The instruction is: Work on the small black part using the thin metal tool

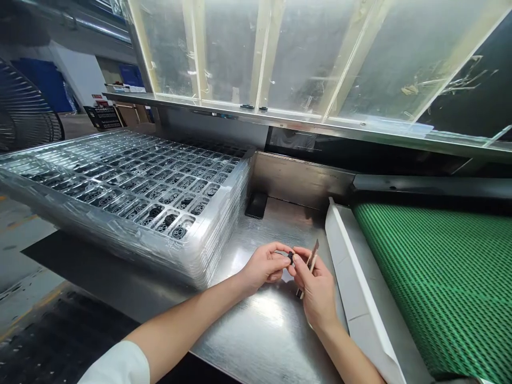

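Hands meet over the middle of a steel bench (264, 325): the left hand (264, 265) and right hand (316, 288) pinch a small black part (290, 256) between their fingertips, just above the surface. The right hand also grips a thin flat blade-like tool (312, 261), tilted upward. A stack of clear plastic trays (132, 197) filled with black parts sits at the bench's left edge; a green conveyor belt (440, 277) runs along the right, behind a white guide rail (352, 277).
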Demonstrator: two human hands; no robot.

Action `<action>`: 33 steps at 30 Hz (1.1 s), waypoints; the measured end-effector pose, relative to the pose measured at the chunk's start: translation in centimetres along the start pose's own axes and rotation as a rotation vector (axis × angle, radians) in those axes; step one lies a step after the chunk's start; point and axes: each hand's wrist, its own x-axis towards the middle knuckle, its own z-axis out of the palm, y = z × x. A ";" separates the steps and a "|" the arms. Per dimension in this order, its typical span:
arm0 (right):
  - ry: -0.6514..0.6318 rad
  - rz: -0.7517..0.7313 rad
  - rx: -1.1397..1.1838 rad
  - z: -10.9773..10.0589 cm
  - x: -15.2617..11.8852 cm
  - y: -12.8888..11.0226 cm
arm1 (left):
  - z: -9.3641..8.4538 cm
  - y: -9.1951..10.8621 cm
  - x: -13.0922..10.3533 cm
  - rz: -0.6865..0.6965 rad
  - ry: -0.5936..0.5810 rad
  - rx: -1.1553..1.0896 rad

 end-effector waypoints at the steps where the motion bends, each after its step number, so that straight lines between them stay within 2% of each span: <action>1: 0.001 0.001 0.001 0.0 0.0 0.0 | 0.0 0.0 0.0 0.002 0.000 0.002; 15: -0.039 0.015 0.038 0.1 0.5 0.0 | -0.3 0.1 0.0 0.067 0.015 -0.042; 19: -0.065 -0.107 -0.018 -0.1 0.4 0.0 | -0.4 0.2 0.1 0.088 0.015 -0.041; 28: -0.204 -0.393 -0.405 -0.8 -0.6 -0.5 | -0.4 0.7 -0.3 0.135 0.029 -0.063; 33: -0.188 -0.432 -0.460 -0.8 -0.6 -1.0 | -0.1 0.7 -0.5 0.138 0.000 -0.057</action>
